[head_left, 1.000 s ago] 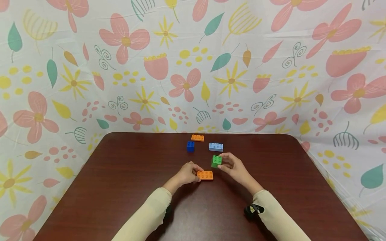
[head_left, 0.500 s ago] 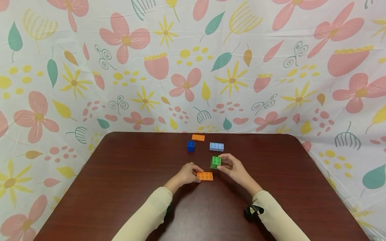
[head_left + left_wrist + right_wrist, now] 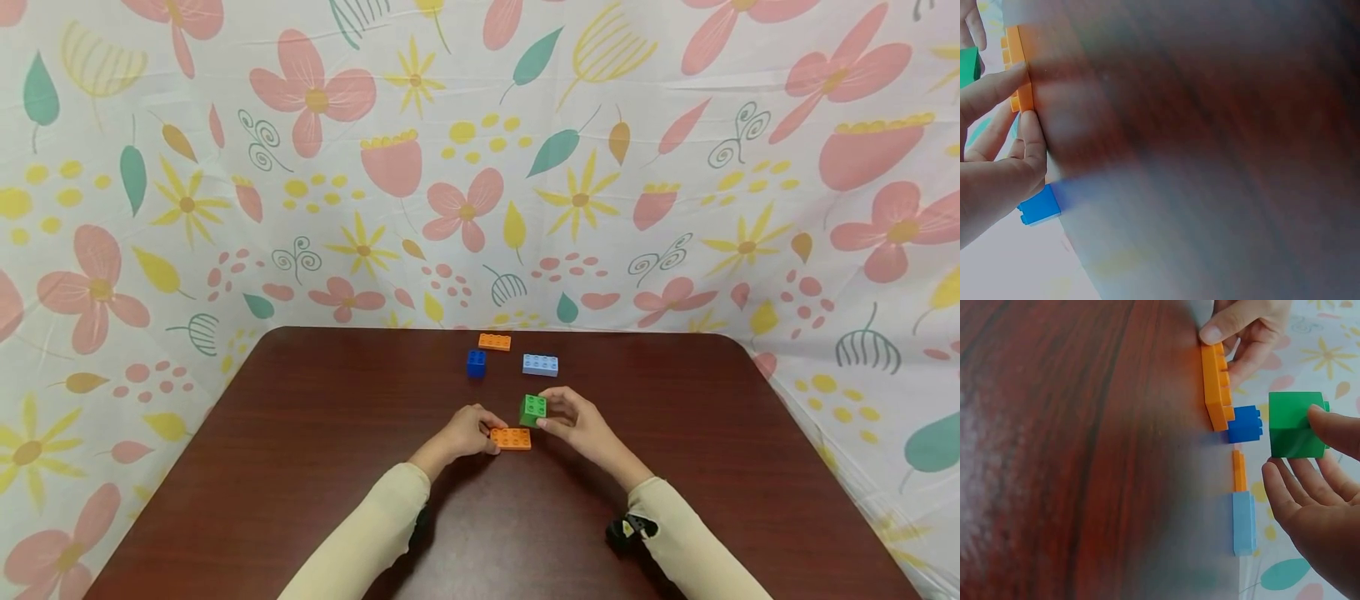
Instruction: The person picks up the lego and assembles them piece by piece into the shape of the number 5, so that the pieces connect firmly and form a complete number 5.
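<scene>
My left hand [image 3: 467,432] pinches the left end of a flat orange toy brick [image 3: 513,439] that lies on the table, studs up. My right hand [image 3: 581,423] holds a green toy brick [image 3: 532,410] between thumb and fingers, raised just behind the orange brick's right end. In the right wrist view a gap shows between the green brick [image 3: 1294,425] and the orange brick [image 3: 1213,387]. The left wrist view shows the left thumb and fingers at the orange brick's end, with only a corner of the green brick [image 3: 969,66] visible.
Behind the hands stand a dark blue brick [image 3: 476,363] and a light blue brick [image 3: 540,365]. A second flat orange brick [image 3: 494,342] lies near the far edge of the brown table [image 3: 337,400]. A flowered cloth [image 3: 465,167] hangs behind the table.
My right hand has moved the green brick slightly nearer and to the left, toward the orange brick. The left hand has stayed at the orange brick's end.
</scene>
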`<state>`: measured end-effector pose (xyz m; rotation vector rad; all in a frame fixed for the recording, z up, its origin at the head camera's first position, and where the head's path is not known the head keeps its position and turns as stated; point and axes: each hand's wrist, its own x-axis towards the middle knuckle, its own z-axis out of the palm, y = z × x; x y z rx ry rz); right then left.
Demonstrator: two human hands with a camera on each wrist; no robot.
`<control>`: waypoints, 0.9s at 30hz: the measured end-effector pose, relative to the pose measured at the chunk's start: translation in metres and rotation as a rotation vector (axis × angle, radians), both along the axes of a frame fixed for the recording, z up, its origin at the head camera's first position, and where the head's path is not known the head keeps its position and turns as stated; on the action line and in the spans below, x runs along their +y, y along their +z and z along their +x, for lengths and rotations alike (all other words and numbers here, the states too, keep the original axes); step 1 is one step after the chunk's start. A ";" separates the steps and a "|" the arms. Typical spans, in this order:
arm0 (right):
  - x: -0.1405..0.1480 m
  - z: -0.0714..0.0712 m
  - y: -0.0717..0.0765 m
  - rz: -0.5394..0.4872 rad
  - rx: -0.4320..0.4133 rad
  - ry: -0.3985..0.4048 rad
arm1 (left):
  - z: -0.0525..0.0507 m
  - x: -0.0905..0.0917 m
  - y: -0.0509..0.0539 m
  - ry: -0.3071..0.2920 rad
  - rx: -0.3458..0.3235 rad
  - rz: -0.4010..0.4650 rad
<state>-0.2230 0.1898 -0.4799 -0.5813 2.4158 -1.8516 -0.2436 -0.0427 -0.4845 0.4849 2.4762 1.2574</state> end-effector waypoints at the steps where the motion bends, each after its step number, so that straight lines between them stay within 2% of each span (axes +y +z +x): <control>1: 0.000 0.001 0.000 -0.003 -0.004 0.006 | 0.000 0.000 -0.001 -0.003 0.004 0.000; 7: 0.000 0.002 -0.003 0.034 -0.017 0.027 | -0.003 0.000 -0.004 -0.010 0.007 -0.001; 14: 0.000 0.004 -0.006 0.087 -0.042 0.083 | -0.003 -0.001 -0.002 -0.008 0.000 0.006; 27: -0.002 0.007 -0.009 0.066 -0.053 0.141 | -0.003 -0.001 -0.001 -0.008 -0.002 0.004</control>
